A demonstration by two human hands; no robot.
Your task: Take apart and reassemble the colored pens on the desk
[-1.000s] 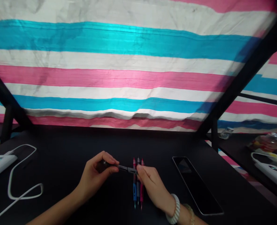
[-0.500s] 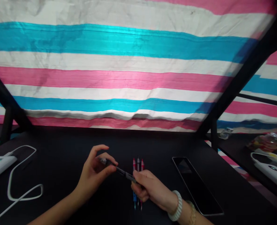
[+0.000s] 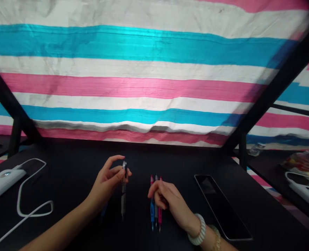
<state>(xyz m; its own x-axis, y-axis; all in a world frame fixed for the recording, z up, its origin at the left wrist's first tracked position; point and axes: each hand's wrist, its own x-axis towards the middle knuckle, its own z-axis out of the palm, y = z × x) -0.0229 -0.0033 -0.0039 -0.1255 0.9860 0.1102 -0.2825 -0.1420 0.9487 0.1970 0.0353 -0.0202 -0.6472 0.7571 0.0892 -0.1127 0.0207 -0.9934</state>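
Observation:
My left hand (image 3: 109, 179) pinches a grey pen (image 3: 123, 195) between thumb and fingers near its clip end. The pen hangs almost upright, tip down, above the black table. My right hand (image 3: 170, 200) hovers over a row of pens, fingers loosely curled and partly apart, with nothing visible in them. In that row lie a blue pen (image 3: 152, 212), a grey pen (image 3: 156, 213) and a pink pen (image 3: 160, 218), side by side, their middles partly covered by the right fingers. A blue piece (image 3: 104, 210) shows beside my left wrist, mostly hidden.
A black phone (image 3: 223, 207) lies right of my right hand. On the left, a white device (image 3: 6, 183) trails a white cable (image 3: 19, 198). The black table (image 3: 73, 160) ends at a striped sheet (image 3: 133, 87) between dark frame bars. A side shelf at right holds jars.
The grey pen has swung from slanting between both hands to hanging upright in my left hand. My right hand has let go of it and stays over the row of pens.

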